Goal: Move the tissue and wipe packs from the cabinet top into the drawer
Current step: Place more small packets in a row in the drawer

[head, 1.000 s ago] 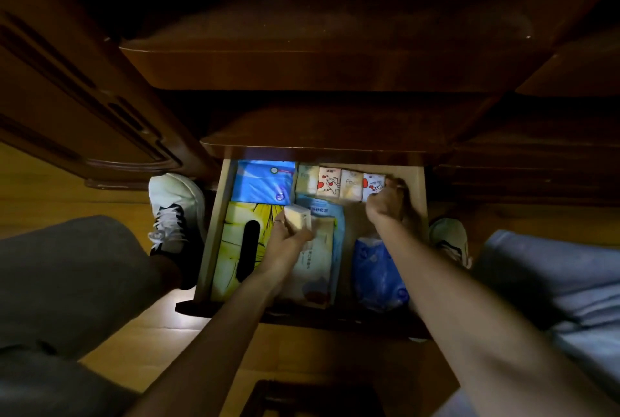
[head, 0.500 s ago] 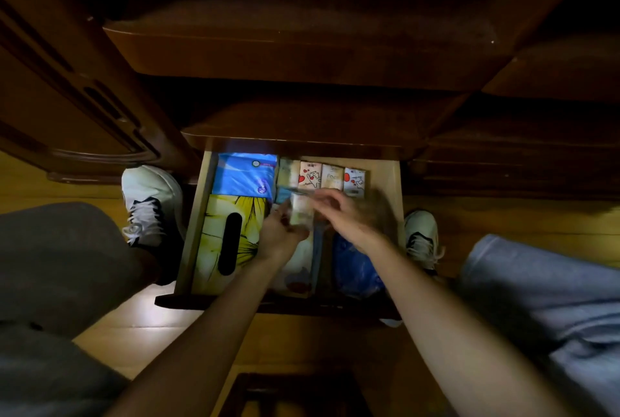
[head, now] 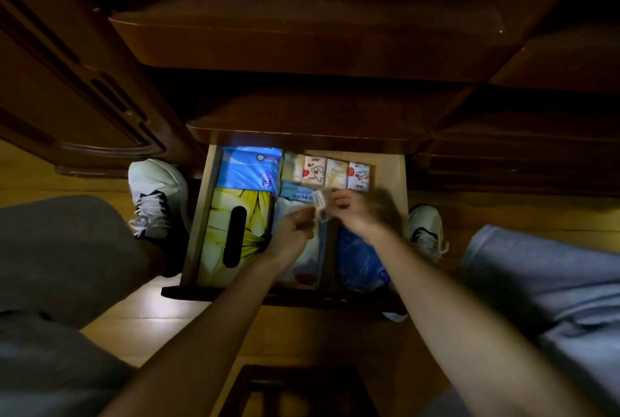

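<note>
The open wooden drawer [head: 396, 178] sits below the dark cabinet top [head: 302, 31]. Inside lie a blue tissue pack [head: 250, 170], a yellow tissue box [head: 235, 235], a white-and-blue wipe pack [head: 302, 262], a dark blue pack [head: 359, 262] and a row of small pocket tissue packs [head: 330, 171] along the back. A small pale pocket pack [head: 320, 205] is held over the middle of the drawer. My left hand [head: 295, 232] grips it from below, and my right hand [head: 355, 212], blurred, touches its right side.
My white shoes [head: 157, 195] stand at either side of the drawer, on a wooden floor [head: 141, 312]. My knees fill the left and right edges. A dark cabinet door [head: 67, 81] stands open at the left. A dark frame [head: 295, 389] lies at the bottom centre.
My right hand left the back right corner of the drawer and came left to meet the small pack. My left hand has kept that pack over the drawer's middle.
</note>
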`<state>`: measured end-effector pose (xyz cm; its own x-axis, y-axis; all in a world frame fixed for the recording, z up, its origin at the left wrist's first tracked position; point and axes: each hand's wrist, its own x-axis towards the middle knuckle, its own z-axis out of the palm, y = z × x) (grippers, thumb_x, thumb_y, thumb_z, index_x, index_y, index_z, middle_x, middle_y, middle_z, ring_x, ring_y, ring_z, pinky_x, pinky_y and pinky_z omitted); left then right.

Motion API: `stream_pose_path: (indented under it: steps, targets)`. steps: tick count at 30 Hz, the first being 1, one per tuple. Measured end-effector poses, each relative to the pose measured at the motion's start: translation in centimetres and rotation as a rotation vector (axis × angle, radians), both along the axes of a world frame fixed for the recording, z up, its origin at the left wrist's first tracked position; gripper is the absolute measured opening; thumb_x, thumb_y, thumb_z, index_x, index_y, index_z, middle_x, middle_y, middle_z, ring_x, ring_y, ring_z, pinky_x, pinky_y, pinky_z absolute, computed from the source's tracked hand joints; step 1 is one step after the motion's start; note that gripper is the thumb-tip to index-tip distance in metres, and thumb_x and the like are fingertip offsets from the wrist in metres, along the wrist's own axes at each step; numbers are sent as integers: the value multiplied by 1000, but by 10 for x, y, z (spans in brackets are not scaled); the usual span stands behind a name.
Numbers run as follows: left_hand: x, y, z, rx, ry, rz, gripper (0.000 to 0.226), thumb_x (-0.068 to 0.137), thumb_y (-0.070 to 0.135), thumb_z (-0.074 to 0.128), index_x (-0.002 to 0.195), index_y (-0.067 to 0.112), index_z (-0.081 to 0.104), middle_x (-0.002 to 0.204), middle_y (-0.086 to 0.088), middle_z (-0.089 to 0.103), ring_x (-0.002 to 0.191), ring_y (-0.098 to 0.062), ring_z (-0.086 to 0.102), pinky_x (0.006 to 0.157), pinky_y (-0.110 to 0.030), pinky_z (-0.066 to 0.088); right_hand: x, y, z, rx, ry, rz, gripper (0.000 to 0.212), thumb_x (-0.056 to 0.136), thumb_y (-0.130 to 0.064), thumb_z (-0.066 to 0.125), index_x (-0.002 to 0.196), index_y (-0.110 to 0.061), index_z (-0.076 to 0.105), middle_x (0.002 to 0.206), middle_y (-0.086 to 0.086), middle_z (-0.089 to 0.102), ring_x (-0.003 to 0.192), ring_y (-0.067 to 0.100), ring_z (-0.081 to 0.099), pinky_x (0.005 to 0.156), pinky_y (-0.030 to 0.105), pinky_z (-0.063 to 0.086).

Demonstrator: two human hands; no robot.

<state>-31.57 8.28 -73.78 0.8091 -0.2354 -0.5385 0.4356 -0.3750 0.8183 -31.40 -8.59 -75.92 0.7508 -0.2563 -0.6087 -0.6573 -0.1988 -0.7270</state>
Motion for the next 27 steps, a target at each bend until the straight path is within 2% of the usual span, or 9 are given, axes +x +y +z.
stream_pose_path:
  steps: [3,6,8,11,13,16,18,21,27]
  targets:
    - [8,2,-4,-21,44,196,35,91,-11,52,88,19,69,85,-12,63,76,-25,57,64,-29,46,5,10,-11,-133,-9,70,42,89,-22,74,126,-16,56,125,4,62,114,21,60,93,38,52]
    - [14,10,-8,63,-31,264,23,93,2,58,91,24,67,94,-11,70,88,-30,66,78,-45,56,12,15,-18,-202,54,99,54,87,-36,75,128,-17,47,123,5,59,112,24,60,97,47,52]
    - [15,15,-8,196,-147,133,9,95,21,64,101,17,70,97,-10,74,91,-30,70,80,-44,58,14,20,-20,-322,72,109,61,86,-40,76,132,-17,42,120,4,58,104,22,61,87,42,54]
    - [13,20,-14,422,-310,-278,30,96,24,60,124,18,68,118,-11,71,109,-28,65,90,-40,55,11,24,-19,-495,64,41,71,81,-45,79,131,-16,38,107,1,61,83,17,62,59,30,49]
    - [7,24,-19,537,-380,-548,41,94,24,58,135,21,62,140,-5,58,129,-27,49,106,-38,46,8,20,-18,-556,94,-21,75,80,-50,78,131,-14,38,101,1,62,77,18,65,51,27,43]
    - [0,29,-27,609,-408,-667,45,95,28,57,139,23,55,154,-2,39,142,-28,31,114,-36,33,5,10,-21,-546,188,9,78,85,-56,72,140,-11,40,108,4,64,85,18,64,61,29,48]
    - [-1,32,-30,587,-424,-651,44,96,27,57,139,21,56,155,-4,38,144,-26,30,115,-34,31,6,7,-24,-511,205,13,74,86,-56,70,139,-11,44,117,7,65,97,21,66,75,35,55]
    - [1,35,-33,537,-426,-589,40,96,28,56,136,18,59,152,-5,41,144,-22,31,114,-31,34,9,7,-26,-454,180,2,60,85,-42,77,130,-11,53,118,8,68,100,22,67,83,37,58]
    - [0,37,-39,535,-468,-635,40,97,31,52,134,17,60,145,-3,52,145,-18,31,117,-30,29,18,12,-22,-747,234,113,62,83,-28,79,133,-14,45,125,13,59,104,30,64,81,45,59]
